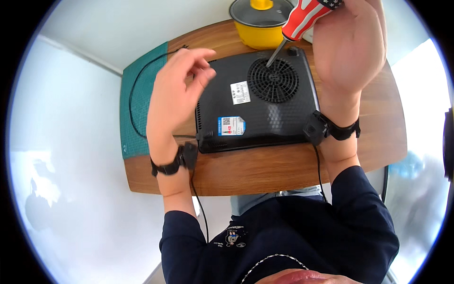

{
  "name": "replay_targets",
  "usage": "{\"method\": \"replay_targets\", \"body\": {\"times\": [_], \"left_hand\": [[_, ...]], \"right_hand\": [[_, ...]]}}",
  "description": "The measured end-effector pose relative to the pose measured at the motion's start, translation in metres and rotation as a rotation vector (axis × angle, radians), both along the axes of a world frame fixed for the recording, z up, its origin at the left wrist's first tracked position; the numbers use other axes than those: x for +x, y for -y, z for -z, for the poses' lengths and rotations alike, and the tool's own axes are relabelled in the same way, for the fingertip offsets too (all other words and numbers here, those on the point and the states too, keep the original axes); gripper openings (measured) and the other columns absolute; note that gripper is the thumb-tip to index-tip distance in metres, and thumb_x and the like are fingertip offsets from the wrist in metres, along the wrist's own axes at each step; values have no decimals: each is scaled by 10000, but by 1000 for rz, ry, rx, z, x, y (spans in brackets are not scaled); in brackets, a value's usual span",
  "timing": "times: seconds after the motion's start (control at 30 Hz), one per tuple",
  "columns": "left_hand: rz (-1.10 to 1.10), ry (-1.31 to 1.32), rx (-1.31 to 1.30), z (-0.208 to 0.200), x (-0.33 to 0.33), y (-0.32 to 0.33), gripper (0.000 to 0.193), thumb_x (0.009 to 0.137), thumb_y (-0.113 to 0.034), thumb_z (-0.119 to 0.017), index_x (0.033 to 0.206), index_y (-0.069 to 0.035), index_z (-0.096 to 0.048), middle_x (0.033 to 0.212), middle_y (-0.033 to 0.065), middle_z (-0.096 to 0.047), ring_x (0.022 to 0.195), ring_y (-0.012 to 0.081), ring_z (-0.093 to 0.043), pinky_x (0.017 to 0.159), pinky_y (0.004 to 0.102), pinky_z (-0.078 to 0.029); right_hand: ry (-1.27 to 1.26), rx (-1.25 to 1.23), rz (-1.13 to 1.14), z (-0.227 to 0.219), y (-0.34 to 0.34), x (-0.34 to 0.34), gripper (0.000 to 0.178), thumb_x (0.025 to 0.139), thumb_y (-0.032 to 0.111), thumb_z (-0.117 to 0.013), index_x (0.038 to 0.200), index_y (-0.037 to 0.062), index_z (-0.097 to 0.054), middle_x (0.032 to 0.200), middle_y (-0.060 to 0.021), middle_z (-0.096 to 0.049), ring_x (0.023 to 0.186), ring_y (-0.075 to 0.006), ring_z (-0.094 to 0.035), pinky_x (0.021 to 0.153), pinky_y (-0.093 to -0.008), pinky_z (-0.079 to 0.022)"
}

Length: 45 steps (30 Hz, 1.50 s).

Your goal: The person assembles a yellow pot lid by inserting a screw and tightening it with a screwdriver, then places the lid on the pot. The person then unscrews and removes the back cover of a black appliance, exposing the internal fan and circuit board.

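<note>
A flat black appliance [213, 106], which looks like an induction cooker, lies bottom side up on the wooden table. Its round fan grille [279, 87] faces me, and two labels are stuck on the casing. My right hand [347, 52] is closed around the striped red and white handle of a screwdriver [302, 20]. The metal shaft slants down to the left, its tip over the upper left of the grille; whether it touches cannot be told. My left hand [177, 90] hovers above the appliance's left edge, fingers loosely bent, thumb apart, nothing seen in it.
Behind the appliance stands a yellow pot [260, 35] with a glass lid. A green cutting mat [135, 106] covers the table's left end, and a black power cord [134, 113] loops over it. Thin cables hang from the black bands on both my wrists.
</note>
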<state>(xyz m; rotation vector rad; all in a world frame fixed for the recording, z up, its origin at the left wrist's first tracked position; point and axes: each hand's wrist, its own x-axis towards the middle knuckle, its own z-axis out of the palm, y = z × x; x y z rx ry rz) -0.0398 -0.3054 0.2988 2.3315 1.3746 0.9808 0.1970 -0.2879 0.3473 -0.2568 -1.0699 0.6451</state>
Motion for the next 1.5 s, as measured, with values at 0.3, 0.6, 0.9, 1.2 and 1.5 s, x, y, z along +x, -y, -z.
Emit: {"method": "replay_targets", "body": {"times": [0.3, 0.6, 0.9, 1.2, 1.5], "left_hand": [[252, -281, 2, -1, 117, 99, 462, 803, -48, -813, 1240, -88, -668, 1154, 93, -598, 1000, 281, -636, 850, 361, -540], [-40, -150, -26, -15, -14, 216, 539, 806, -185, -850, 1294, -87, -642, 1297, 135, -545, 1200, 335, -575, 996, 418, -509], [-199, 331, -130, 75, -177, 210, 553, 1052, -456, -589, 1381, -11, -597, 1378, 179, -556, 1270, 289, -571, 1105, 423, -449], [-212, 355, -180, 182, -196, 190, 839, 1078, -591, -411, 1565, 87, -328, 1628, 293, -328, 1547, 395, -276, 1262, 438, -225], [-168, 322, -233, 285, -130, 143, 789, 1059, -417, -573, 1571, 107, -280, 1632, 307, -298, 1537, 390, -290, 1258, 417, -236]], "right_hand": [[54, 267, 116, -25, 49, 117, 400, 1081, 346, -438, 1207, 10, -614, 799, -36, -566, 664, -126, -552, 609, -247, -463], [1180, 3, 361, 9, 143, 90, 132, 926, 116, -604, 964, 26, -692, 752, -106, -668, 636, -230, -649, 608, -348, -504], [1597, -519, 417, 145, 189, 56, 224, 995, 235, -583, 991, 12, -589, 853, -227, -665, 841, -454, -630, 751, -525, -484], [1594, -296, 524, 231, 151, 21, 219, 972, 185, -651, 1131, 44, -598, 1082, -181, -627, 1043, -412, -612, 878, -495, -507], [1618, -213, 584, 325, 109, 70, 308, 946, 159, -673, 1242, 83, -638, 1182, -133, -617, 1153, -369, -593, 978, -452, -504]]}}
